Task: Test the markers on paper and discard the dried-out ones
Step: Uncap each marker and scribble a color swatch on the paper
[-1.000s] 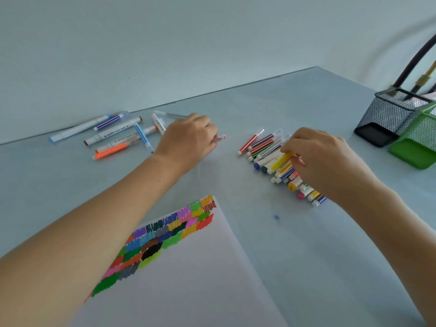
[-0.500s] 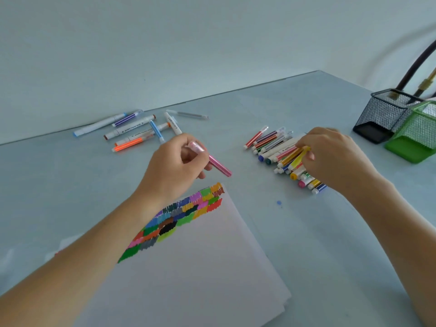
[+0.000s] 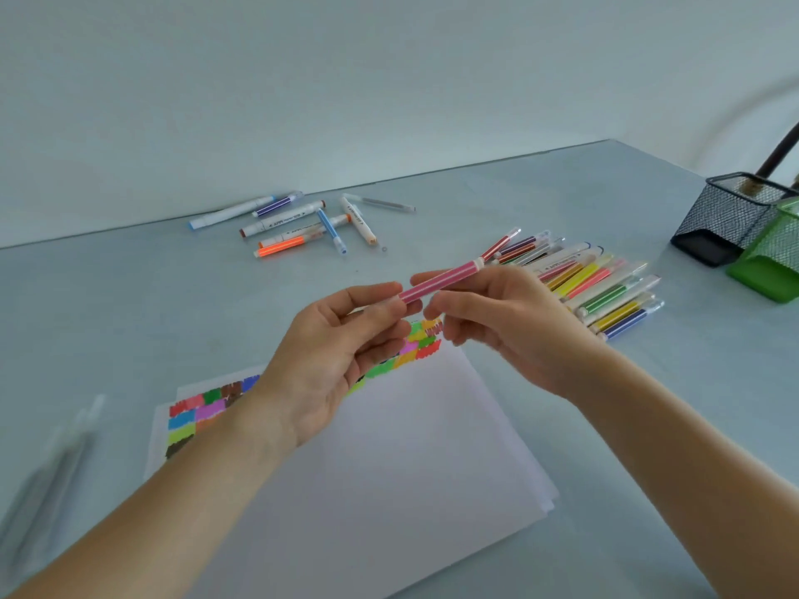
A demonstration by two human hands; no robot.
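The left hand point(image 3: 333, 361) pinches the lower end of a pink marker point(image 3: 436, 282) between thumb and fingertips, and the right hand point(image 3: 497, 322) pinches its middle, holding it slanted above the paper point(image 3: 410, 447) with its coloured test patches. Right of the hands a pile of markers point(image 3: 592, 283) lies on the desk point(image 3: 562, 201), another group of markers point(image 3: 298, 224) lies well apart towards the wall; their printing is too small to read. A black mesh holder point(image 3: 726, 218) and a green mesh holder point(image 3: 774, 257) stand at the far right.
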